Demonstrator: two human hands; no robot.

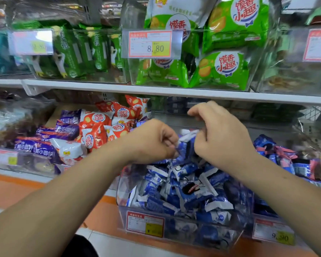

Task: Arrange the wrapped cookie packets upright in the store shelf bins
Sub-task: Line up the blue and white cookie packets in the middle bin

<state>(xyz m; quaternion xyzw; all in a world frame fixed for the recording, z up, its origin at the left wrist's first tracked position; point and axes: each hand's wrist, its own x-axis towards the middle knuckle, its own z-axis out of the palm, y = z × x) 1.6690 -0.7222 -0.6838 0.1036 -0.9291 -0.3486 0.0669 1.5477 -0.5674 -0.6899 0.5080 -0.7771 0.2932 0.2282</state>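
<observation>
Clear plastic bin (202, 236) at six o'clock holds a jumbled heap of blue packets (182, 190). Above it the left hand (152, 141) and right hand (217, 138), fingers curled, seem to pinch one blue packet (186, 145) from nine and three o'clock. A loose pinch could drop it flat onto the heap.

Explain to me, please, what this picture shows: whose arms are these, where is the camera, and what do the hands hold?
There is no machine here: a person wears one camera on the head, which looks forward and down, so you see their own arms. The left hand and right hand pinch a blue packet with curled fingers, above a clear bin full of such packets. Red packets lie in the bin to the left; green bags sit on the shelf above.
</observation>
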